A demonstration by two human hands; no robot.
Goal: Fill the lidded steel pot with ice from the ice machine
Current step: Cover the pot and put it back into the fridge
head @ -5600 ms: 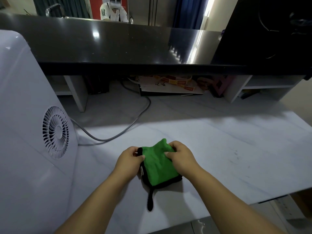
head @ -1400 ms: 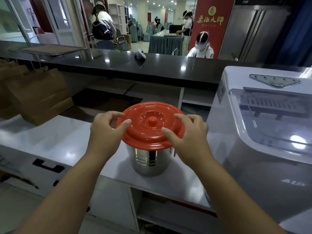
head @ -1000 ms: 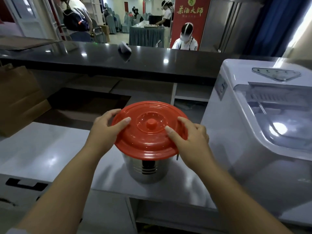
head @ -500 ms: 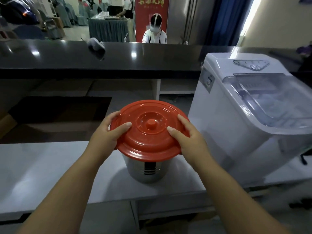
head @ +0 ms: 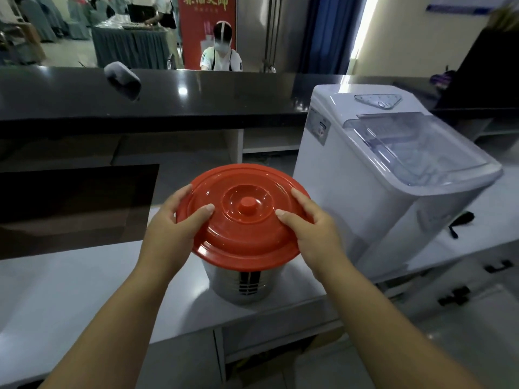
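Fingers (head: 196, 213) of both hands curl over opposite edges of the lid (head: 244, 217); thumbs lie on its top, other fingers wrap round the rim.

Bar (head: 196, 94): black, glossy, running across the far side. A grey object (head: 122, 78) lies on it; what it is cannot be told.

Counter (head: 70, 290): pale, below the bar, carrying the ice machine and the pot.

Ice machine (head: 365, 192): white, at right on the counter, with a clear cover (head: 415, 147) down over its top front and a control panel (head: 377, 101) behind that. Contents are too blurred to tell.

Panel (head: 75, 203): dark, set into the counter at left.

Pot (head: 247, 282): steel, ribbed, standing on the counter just left of the machine, near the front edge.

Lid: red, round, with a central knob (head: 247, 203), on the pot or just above it, tilted slightly; whether it is seated cannot be told.

Left hand (head: 174, 228): grips the lid's left edge.

Right hand (head: 314, 231): grips the lid's right edge.

Background: a seated person (head: 222, 56) beyond the bar, before a red banner (head: 207, 12); a draped table (head: 132, 46) to the left.
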